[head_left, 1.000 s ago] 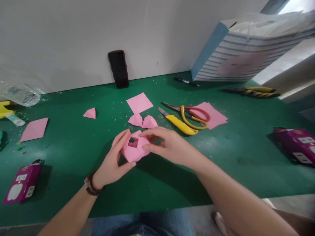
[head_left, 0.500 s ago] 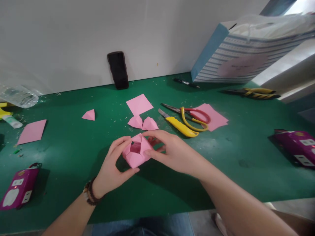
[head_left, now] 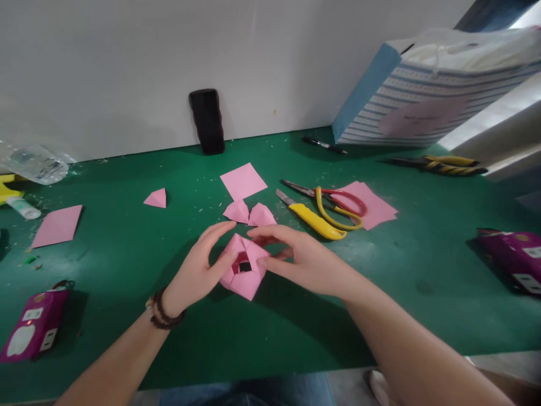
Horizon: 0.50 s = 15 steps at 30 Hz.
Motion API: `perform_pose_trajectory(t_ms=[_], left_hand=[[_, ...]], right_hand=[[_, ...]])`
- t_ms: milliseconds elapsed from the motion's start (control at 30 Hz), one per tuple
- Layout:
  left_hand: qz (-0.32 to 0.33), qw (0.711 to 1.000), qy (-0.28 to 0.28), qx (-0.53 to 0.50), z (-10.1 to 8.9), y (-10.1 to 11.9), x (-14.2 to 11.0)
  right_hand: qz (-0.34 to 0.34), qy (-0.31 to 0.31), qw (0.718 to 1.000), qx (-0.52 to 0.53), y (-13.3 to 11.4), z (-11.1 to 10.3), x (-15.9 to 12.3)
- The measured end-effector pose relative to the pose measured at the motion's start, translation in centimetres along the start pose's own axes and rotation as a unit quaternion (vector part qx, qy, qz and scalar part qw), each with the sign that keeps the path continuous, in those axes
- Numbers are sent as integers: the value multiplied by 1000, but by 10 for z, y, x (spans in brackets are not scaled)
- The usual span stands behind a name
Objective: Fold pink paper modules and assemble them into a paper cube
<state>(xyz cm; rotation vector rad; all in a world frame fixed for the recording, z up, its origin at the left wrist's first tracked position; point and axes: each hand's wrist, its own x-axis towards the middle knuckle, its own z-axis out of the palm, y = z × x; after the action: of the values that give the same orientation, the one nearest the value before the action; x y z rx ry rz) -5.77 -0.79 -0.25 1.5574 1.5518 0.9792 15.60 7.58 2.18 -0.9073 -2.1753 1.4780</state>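
A pink folded paper piece (head_left: 245,269) with a square hole in its middle rests on the green table (head_left: 127,265). My left hand (head_left: 198,270) grips its left side, thumb and fingers curled round it. My right hand (head_left: 296,256) pinches its right side between thumb and fingers. Just beyond lie two small folded pink units (head_left: 249,213) and a flat pink square (head_left: 243,180). Another small pink folded unit (head_left: 155,198) sits further left.
A yellow utility knife (head_left: 315,220) and red-and-yellow scissors (head_left: 333,202) lie right of my hands on pink sheets (head_left: 374,206). Purple boxes sit at left (head_left: 31,327) and right (head_left: 513,256). A black phone (head_left: 208,119) leans on the wall; a striped bag (head_left: 422,96) stands back right.
Both hands have turned the pink paper piece so its hole faces up more, and shifted it slightly right and nearer. My left thumb has moved from beneath the piece onto its side.
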Motion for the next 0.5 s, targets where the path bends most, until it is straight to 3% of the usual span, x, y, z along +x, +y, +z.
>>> perform_pose_trajectory(t_ms=[133, 500], left_hand=[[-5, 998, 2, -60, 7, 1, 9], [44, 992, 83, -79, 17, -5, 1]], right_hand=[[-1, 22, 1000, -9, -1, 7, -1], [-3, 41, 997, -64, -9, 13, -3]])
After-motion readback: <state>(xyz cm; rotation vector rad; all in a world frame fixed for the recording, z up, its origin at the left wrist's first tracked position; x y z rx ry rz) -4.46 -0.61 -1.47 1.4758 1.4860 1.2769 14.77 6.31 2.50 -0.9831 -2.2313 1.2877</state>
